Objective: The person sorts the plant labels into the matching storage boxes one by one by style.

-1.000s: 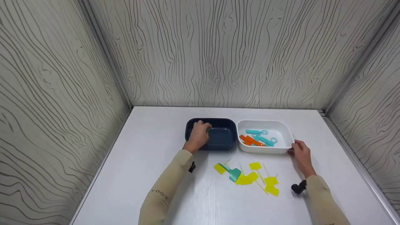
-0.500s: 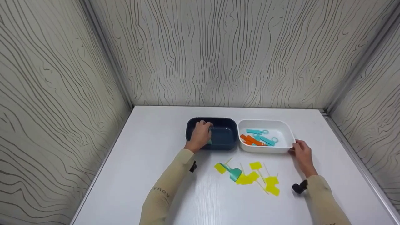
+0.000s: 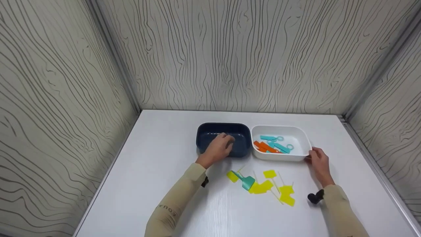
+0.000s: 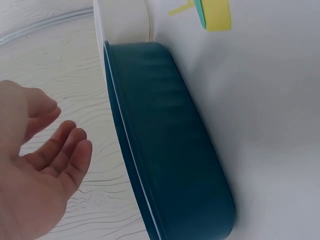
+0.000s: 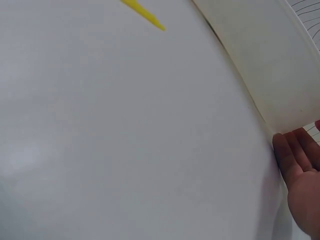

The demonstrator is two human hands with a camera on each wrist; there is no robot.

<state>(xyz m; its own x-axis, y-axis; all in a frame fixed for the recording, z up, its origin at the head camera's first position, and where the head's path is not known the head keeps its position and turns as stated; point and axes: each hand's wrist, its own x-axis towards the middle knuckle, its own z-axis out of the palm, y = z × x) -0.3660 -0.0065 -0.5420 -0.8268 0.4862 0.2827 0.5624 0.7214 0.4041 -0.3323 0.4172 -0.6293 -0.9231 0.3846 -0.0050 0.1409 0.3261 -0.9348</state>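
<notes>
Hanging over the blue box (image 3: pixel 241 150) near mid-frame, the left hand (image 3: pixel 217 149) shows its back; the left wrist view shows its palm, fingers softly bent, a gap to the thumb, holding nothing. The right hand (image 3: pixel 319 164) touches the white box (image 3: pixel 279 157); I cannot tell if its grip has hold. Yellow pieces (image 3: pixel 262 187) lie low mid-frame.

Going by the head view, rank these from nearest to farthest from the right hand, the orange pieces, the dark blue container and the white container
1. White container: touching the right hand, at its near right corner.
2. Orange pieces: inside that container, toward its left side.
3. Dark blue container: farther left, beyond the white one.
</notes>
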